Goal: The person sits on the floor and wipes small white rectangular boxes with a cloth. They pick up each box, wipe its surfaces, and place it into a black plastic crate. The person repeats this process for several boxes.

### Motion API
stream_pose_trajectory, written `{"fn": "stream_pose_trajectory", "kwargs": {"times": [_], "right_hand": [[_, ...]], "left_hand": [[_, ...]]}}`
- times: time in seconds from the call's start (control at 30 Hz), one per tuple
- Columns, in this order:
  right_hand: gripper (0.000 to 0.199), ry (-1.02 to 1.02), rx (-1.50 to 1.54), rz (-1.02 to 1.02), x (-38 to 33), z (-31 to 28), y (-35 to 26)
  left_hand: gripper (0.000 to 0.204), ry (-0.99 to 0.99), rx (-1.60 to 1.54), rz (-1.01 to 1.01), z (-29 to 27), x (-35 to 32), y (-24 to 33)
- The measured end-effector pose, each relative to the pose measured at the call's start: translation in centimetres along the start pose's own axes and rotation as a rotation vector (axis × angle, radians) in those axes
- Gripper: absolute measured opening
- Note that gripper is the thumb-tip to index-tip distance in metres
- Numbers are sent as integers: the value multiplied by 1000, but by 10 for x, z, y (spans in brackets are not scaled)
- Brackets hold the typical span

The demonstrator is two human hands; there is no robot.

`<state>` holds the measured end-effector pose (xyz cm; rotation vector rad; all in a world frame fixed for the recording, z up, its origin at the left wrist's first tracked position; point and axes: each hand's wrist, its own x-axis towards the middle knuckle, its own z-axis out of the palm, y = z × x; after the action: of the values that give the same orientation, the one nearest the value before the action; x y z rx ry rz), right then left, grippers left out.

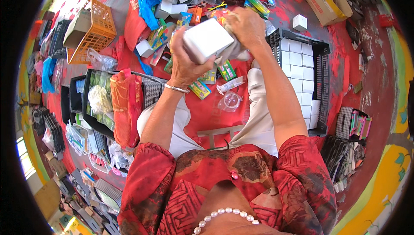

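Observation:
A plain white box [208, 38] is raised in front of me, tilted, above the red floor covering. My left hand [185, 66] grips it from the left and below, thumb along its near side. Closed around a greyish-beige cloth [236, 53], my right hand [249, 27] presses it against the box's right side. Some of the right fingers are hidden behind the cloth and box. Between my knees lie a green-and-yellow packet [199, 89] and a clear round plastic piece [231, 100].
To the right stands a black crate [322, 73] with rows of white boxes, with an open cardboard box [324, 2] beyond. Ahead spreads a pile of packets, small boxes and a blue cloth [148, 6]. An orange crate [92, 34] and a black bin [87, 90] sit left.

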<state>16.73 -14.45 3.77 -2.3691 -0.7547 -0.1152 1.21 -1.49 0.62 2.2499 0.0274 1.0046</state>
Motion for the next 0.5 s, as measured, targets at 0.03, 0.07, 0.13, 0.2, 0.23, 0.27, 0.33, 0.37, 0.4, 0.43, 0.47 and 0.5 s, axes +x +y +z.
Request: {"fn": "stream_pose_trajectory", "kwargs": {"times": [0.03, 0.07, 0.13, 0.2, 0.23, 0.27, 0.33, 0.37, 0.4, 0.43, 0.47, 0.5], "right_hand": [[28, -8, 11, 79, 2, -1, 12], [31, -14, 12, 202, 2, -1, 20], [38, -2, 214, 252, -1, -2, 31], [43, -102, 530, 394, -9, 1, 28], [44, -190, 762, 490, -14, 2, 23], [45, -280, 1002, 596, -16, 5, 16], [52, -452, 1040, 665, -21, 8, 2], [55, -548, 1110, 678, -23, 8, -5], [59, -634, 1170, 698, -24, 10, -13], [67, -637, 1044, 578, -28, 8, -17], [69, -679, 1014, 499, -27, 9, -23], [70, -717, 980, 424, -29, 7, -27]], "left_hand": [[98, 13, -179, -99, -1, 0, -1], [98, 35, -355, -195, -1, 0, -2], [99, 89, -381, -228, 0, 2, -6], [99, 165, -380, -260, -1, 4, -9], [100, 185, -424, -277, -2, 4, -9], [101, 163, -276, -201, -3, 5, -10], [102, 104, 25, -28, -10, 7, -9], [108, 74, 192, 69, -12, 9, -9], [110, 26, 233, 59, -15, 10, -8], [109, -11, 173, 26, -17, 13, -9], [108, -50, 95, -23, -18, 15, -9], [109, -74, 84, -60, -21, 16, -8]]}}
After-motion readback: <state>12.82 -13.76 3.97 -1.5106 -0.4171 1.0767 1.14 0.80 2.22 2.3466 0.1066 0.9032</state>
